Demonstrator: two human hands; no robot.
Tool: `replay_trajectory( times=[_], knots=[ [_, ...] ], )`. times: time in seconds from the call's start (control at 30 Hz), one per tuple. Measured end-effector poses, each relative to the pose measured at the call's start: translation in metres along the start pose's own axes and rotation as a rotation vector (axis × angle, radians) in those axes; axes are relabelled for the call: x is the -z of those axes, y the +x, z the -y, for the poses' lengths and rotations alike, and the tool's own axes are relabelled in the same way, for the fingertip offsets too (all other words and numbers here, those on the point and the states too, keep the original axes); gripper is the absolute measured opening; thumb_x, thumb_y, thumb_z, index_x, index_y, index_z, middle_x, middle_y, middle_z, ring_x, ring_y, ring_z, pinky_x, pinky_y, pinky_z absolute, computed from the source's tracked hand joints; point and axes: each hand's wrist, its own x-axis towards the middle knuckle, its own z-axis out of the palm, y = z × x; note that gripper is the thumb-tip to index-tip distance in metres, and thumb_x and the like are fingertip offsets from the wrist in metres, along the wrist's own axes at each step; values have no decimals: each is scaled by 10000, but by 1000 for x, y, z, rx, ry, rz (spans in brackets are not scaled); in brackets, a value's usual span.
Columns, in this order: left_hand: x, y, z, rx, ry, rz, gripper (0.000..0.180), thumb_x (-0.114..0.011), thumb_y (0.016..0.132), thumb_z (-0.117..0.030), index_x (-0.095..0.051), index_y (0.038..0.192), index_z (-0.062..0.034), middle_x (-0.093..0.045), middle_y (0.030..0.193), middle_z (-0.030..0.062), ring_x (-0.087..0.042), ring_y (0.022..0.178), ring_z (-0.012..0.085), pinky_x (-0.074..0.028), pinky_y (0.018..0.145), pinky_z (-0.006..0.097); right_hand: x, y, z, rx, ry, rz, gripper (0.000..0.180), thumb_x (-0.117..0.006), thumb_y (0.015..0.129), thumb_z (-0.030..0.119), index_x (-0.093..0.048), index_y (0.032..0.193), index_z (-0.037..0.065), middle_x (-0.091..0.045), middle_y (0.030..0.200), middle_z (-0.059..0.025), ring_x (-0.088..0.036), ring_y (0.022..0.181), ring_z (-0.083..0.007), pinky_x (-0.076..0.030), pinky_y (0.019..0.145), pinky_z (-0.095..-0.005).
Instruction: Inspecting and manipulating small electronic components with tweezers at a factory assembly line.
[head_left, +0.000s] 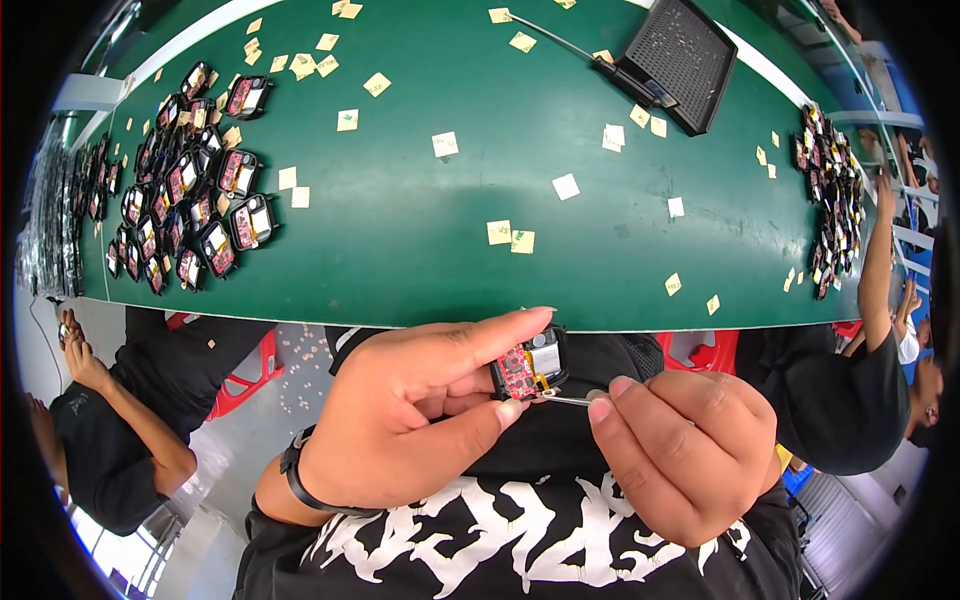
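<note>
My left hand (420, 395) is closed round a small black device housing (530, 365), gripping it by its edges between thumb and fingers. Inside the housing a red circuit board, a silver-white block and a strip of yellow tape show. Between the thumb and fingers of my right hand (690, 440) is a thin metal tool (567, 400), perhaps tweezers. Its tip meets the lower edge of the housing, close to the yellow tape and my left thumb. Both hands are in front of my chest, just off the near table edge.
The green table (400, 230) carries scattered paper notes (444, 144). Many similar open housings (183, 178) are heaped at the left, more (830, 190) at the right. A black tray (690, 60) lies at the back right. Co-workers sit on both sides (130, 420).
</note>
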Motion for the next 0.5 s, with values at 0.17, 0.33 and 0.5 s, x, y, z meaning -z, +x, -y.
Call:
replay_trajectory(
  times=[0.17, 0.33, 0.5],
  knots=[
    [3, 0, 4, -53, 55, 27, 618, -549, 923, 196, -491, 1513, 21, -566, 1049, -14, -395, 697, -4, -336, 570, 194, 1, 1, -1, 8, -12, 27, 282, -753, 592, 55, -746, 853, -53, -713, 819, -129, -627, 695, -214, -484, 497, -279],
    [3, 1, 5, -61, 56, 14, 625, -560, 916, 191, -503, 1510, 7, -541, 986, -30, -377, 672, -3, -323, 561, 197, 1, 2, -2, 10, -39, 51, 285, -757, 589, 55, -747, 854, -50, -713, 821, -132, -628, 697, -216, -485, 498, -279],
    [3, 1, 7, -69, 56, 1, 631, -571, 910, 187, -515, 1508, -7, -516, 923, -47, -360, 646, -2, -311, 553, 200, 3, 8, 5, -65, -11, 42, 304, -766, 580, 53, -755, 868, -44, -715, 822, -132, -632, 690, -218, -486, 490, -280]
  ],
)
